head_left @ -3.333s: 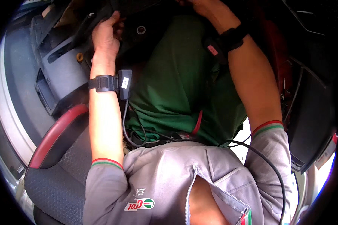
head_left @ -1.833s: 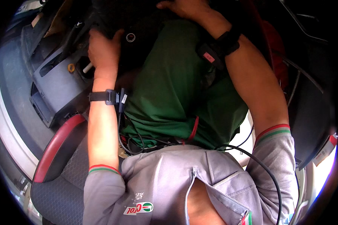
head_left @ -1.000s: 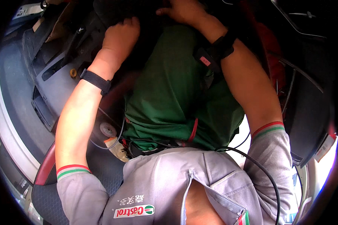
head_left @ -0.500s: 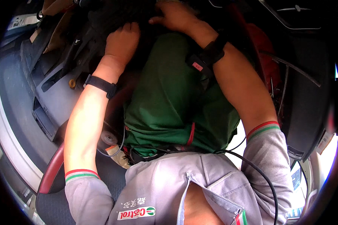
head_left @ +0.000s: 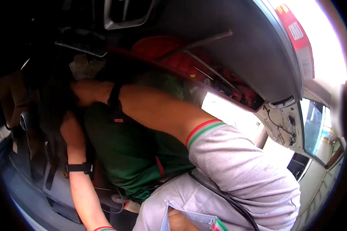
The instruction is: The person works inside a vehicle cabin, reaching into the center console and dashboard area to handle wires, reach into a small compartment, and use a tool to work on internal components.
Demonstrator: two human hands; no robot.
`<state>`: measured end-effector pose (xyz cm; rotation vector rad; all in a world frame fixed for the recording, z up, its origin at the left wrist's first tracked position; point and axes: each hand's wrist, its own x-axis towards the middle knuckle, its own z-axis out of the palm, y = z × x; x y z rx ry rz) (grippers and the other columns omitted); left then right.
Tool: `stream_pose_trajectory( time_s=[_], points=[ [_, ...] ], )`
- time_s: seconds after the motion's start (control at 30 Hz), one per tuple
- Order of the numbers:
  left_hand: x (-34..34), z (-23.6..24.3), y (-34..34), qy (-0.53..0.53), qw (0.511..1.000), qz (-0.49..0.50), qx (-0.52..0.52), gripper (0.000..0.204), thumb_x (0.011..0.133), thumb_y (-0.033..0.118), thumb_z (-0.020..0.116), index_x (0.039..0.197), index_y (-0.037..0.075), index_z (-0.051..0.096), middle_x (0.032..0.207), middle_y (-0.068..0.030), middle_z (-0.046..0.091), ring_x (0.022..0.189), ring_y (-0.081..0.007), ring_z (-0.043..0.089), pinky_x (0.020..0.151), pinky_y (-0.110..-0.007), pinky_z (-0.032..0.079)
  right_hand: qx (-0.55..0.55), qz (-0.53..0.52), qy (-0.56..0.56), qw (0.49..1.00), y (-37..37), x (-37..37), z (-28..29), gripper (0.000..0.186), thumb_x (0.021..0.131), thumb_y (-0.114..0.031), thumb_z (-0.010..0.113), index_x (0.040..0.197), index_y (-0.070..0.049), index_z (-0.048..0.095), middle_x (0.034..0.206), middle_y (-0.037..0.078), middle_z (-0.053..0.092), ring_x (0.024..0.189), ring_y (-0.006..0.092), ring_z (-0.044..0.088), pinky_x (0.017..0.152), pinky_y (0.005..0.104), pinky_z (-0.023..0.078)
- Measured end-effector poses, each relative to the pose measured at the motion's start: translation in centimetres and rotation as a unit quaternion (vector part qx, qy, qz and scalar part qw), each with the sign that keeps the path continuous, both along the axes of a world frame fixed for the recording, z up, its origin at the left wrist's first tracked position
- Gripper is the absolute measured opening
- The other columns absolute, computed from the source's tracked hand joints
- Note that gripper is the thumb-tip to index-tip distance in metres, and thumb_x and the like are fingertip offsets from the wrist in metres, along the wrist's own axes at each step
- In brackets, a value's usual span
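Observation:
My right hand (head_left: 86, 92) reaches across to the left, over my knees in green trousers (head_left: 115, 154). It goes into a dark, cluttered space beneath the car's dashboard. Close below it is my left hand (head_left: 70, 127), its arm coming up from the lower edge. Shadow and dark parts hide the fingers of both hands, so whatever they touch or hold is not visible. A crumpled pale brown piece (head_left: 83, 65) shows just above my right hand.
A red tray (head_left: 235, 90) holding several tools lies right of my knees, with a metal rod (head_left: 204, 41) above it. Dark door trim (head_left: 254, 50) curves overhead, beside a red box (head_left: 295, 32). Brown panels (head_left: 17, 94) stand at the far left.
The view has swung to the right, bringing the tray and door opening into sight. My right arm now stretches across to the left, and both hands are close together in deeper shadow.

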<state>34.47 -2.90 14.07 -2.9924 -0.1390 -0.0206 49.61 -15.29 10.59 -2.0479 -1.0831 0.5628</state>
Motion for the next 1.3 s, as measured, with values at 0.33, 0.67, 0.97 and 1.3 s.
stream_pose_trajectory(
  time_s=[0.33, 0.67, 0.97, 1.3],
  points=[
    [-1.2, -4.5, 4.3, -0.033, 0.999, -0.021, 0.021, 0.027, 0.093, 0.009, 0.055, 0.117, -0.004, 0.06, 0.1, -0.022, 0.068, 0.083, -0.0345, 0.069, 0.071, -0.039, 0.056, -0.007, -0.004, 0.059, 0.998, 1.8, 0.1, -0.4, 0.032, 0.076, -0.023, 0.073, 0.102, -0.005, 0.07, 0.106, 0.018, 0.07, 0.097, 0.0348, 0.066, 0.082, 0.0445, 0.053],
    [0.0, -4.0, 3.5, 0.024, 0.999, -0.016, 0.046, 0.027, 0.093, 0.008, 0.053, 0.117, -0.001, 0.063, 0.109, -0.0196, 0.068, 0.1, -0.03, 0.067, 0.085, -0.037, 0.054, 0.113, -0.12, -0.002, 0.986, -13.3, -2.3, 14.9, 0.034, 0.085, -0.024, 0.068, 0.113, -0.005, 0.067, 0.102, 0.019, 0.069, 0.095, 0.0364, 0.066, 0.083, 0.0455, 0.052],
    [0.8, -3.8, 2.4, -0.023, 0.999, -0.012, 0.047, 0.014, 0.089, 0.005, 0.056, 0.099, 0.0, 0.065, 0.09, -0.02, 0.07, 0.081, -0.0348, 0.07, 0.067, -0.042, 0.057, -0.194, -0.414, -0.317, 0.831, -34.1, -10.8, 12.8, 0.014, 0.087, -0.016, 0.06, 0.093, -0.006, 0.067, 0.083, 0.017, 0.068, 0.073, 0.0343, 0.068, 0.063, 0.0439, 0.055],
    [0.3, -2.8, 2.2, -0.075, 0.997, 0.005, 0.022, 0.006, 0.086, 0.005, 0.056, 0.088, 0.004, 0.061, 0.084, -0.0162, 0.069, 0.075, -0.0321, 0.071, 0.061, -0.041, 0.058, -0.383, -0.292, -0.372, 0.794, -33.0, -8.7, 13.4, 0.013, 0.085, -0.012, 0.056, 0.084, -0.009, 0.068, 0.073, 0.013, 0.07, 0.07, 0.0295, 0.072, 0.059, 0.0408, 0.058]
  ],
)
